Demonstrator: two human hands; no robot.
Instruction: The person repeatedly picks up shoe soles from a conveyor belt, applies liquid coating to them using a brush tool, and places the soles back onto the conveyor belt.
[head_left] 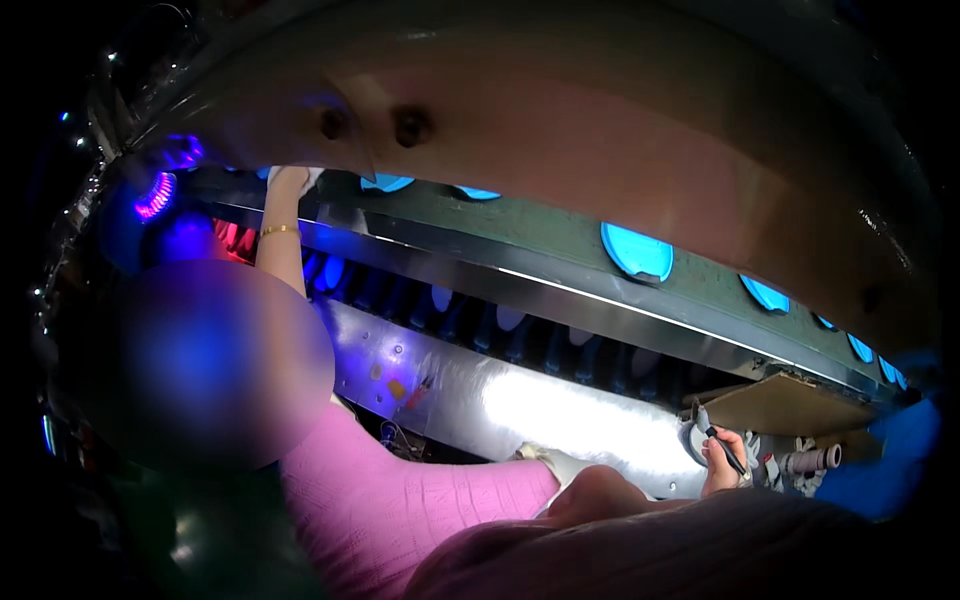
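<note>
My right hand [722,466] is closed around a slim black-handled tool [729,452] with a metal end; its exact kind is too small to make out. The tool slants over the right end of the pale metal shelf, beside a round greyish object [692,440]. A cardboard box [780,405] stands just beyond the hand. No part of my left hand can be made out. Close at the bottom is a rounded, bare-skinned shape [597,490], too unclear to name.
Bright blue rounded pieces [637,250] lie on a green belt [540,222] across the back. At left, a co-worker in pink [400,495] reaches a white-gloved hand [292,180] to the belt. Thread spools [815,459] sit at right. A large panel overhangs the top.
</note>
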